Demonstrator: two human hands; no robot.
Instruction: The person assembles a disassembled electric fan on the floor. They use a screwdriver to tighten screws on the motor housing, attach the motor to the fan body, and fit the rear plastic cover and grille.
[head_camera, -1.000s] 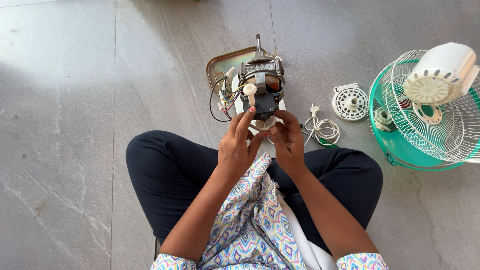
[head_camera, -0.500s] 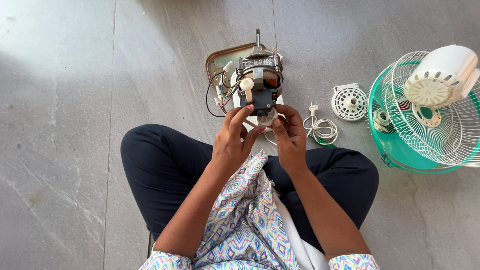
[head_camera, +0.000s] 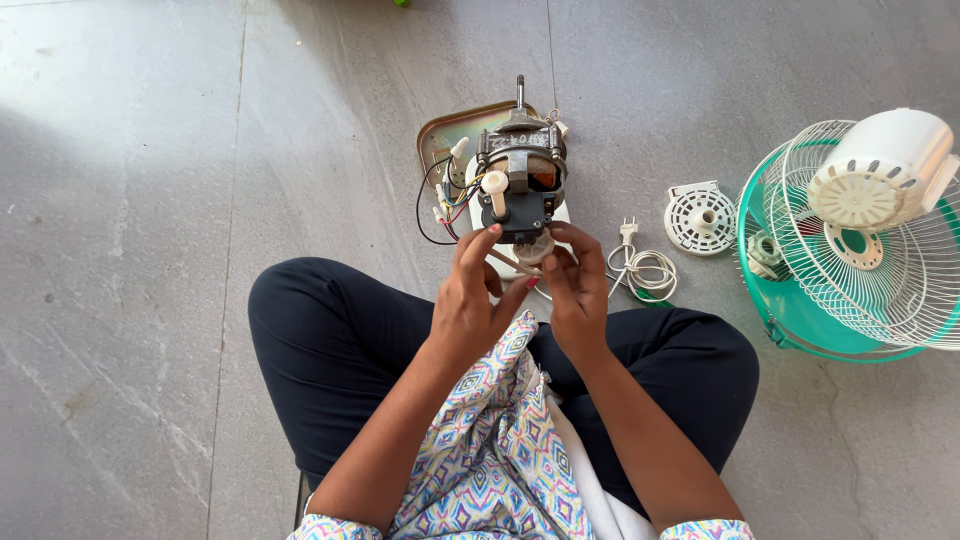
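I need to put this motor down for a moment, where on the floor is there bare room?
The grey floor left of the metal tray and your left knee is bare. Floor beyond the fan motor also looks free. Your right is crowded: power cord, white round cover, fan guard.

Bare fan motor (head_camera: 522, 180), shaft pointing away, loose wires at its left.

fan motor (head_camera: 522, 180): dark grey, copper windings, white knob
wires (head_camera: 440, 200): black, red, yellow
fan guard (head_camera: 860, 255): white wire, teal rim
power cord (head_camera: 640, 265): white
trousers (head_camera: 330, 340): navy
floor (head_camera: 150, 250): grey stone
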